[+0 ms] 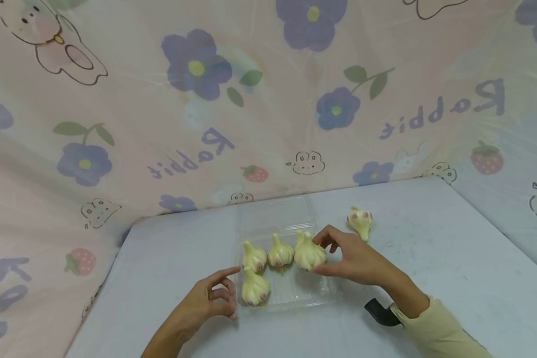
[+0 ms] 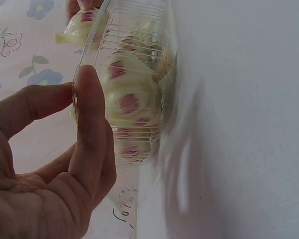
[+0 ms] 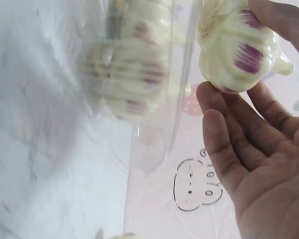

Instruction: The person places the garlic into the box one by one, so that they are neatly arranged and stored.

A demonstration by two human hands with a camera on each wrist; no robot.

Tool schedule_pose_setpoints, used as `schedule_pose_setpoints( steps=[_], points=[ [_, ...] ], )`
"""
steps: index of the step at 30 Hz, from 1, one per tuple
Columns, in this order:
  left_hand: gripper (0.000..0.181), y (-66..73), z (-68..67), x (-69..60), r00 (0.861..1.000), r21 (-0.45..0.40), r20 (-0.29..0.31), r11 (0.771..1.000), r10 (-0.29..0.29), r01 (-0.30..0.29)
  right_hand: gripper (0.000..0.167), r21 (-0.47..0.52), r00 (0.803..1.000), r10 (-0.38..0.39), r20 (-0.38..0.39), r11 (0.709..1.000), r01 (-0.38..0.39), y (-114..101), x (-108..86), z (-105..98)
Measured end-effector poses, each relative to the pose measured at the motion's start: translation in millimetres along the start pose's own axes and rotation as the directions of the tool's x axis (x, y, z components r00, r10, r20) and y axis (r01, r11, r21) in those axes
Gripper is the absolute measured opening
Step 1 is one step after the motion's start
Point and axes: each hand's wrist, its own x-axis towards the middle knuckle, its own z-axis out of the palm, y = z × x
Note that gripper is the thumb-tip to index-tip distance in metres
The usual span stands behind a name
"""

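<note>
A clear plastic clamshell container [image 1: 295,300] stands on the table with its lid folded back. Inside sit garlic bulbs: one at the back left [image 1: 254,259], one at the back middle [image 1: 280,253] and one at the front left [image 1: 255,289]. Another stem shows behind the bulb in my right hand. That right hand [image 1: 353,256] holds a garlic bulb [image 3: 236,50] between thumb and fingers, above the container's right side. With thumb and forefinger, my left hand [image 2: 55,149] pinches the container's left rim [image 2: 79,74].
To the right behind the container, a loose garlic bulb [image 1: 360,223] lies on the white table [image 1: 452,258]. A black curved piece [image 1: 382,313] sits by the right sleeve [image 1: 434,328]. Behind the table hangs a printed cloth [image 1: 268,99]. The clear lid [image 1: 275,213] lies toward it.
</note>
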Motion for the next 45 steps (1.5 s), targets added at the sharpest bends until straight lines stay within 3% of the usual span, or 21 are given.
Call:
schedule_pose_setpoints(
  steps=[16,26,45],
  points=[
    [0.08,1.3,1.9,-0.8,1.0,0.013,-0.025,1.0,-0.016,0.016,0.057,0.059,0.99,-0.123,0.071,0.991,0.119,-10,9.8,21],
    [0.08,0.4,2.2,0.5,1.0,0.02,-0.015,1.0,0.002,-0.002,0.05,0.035,0.988,-0.062,0.14,0.998,0.058,-20,11.2,37],
    [0.08,-0.2,0.4,0.3,1.0,0.005,-0.016,1.0,-0.012,0.012,0.041,-0.035,0.978,-0.093,0.184,0.994,0.101,-19,13.1,57]
  ],
)
